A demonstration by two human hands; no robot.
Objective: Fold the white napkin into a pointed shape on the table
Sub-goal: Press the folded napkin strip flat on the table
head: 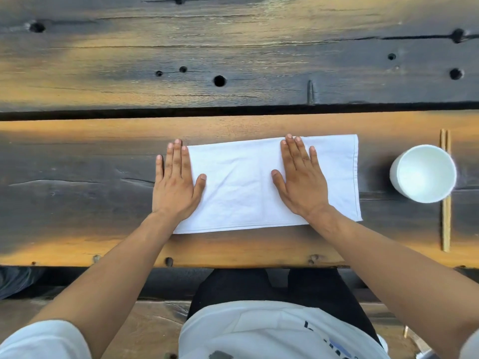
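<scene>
White napkin (248,185) lies as a flat rectangle on the wooden counter (233,250), left of the cup (423,173) and chopsticks (445,203). Uneven pressing could skew its layers, spoiling the point. Left hand (176,185) rests flat on the napkin's left edge, right hand (302,182) right of centre; each grip is released, grasping nothing.

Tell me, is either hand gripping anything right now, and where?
Nothing is gripped. Both hands lie flat and open: the left hand over the napkin's left edge, partly on the table, the right hand pressing its right half.
</scene>
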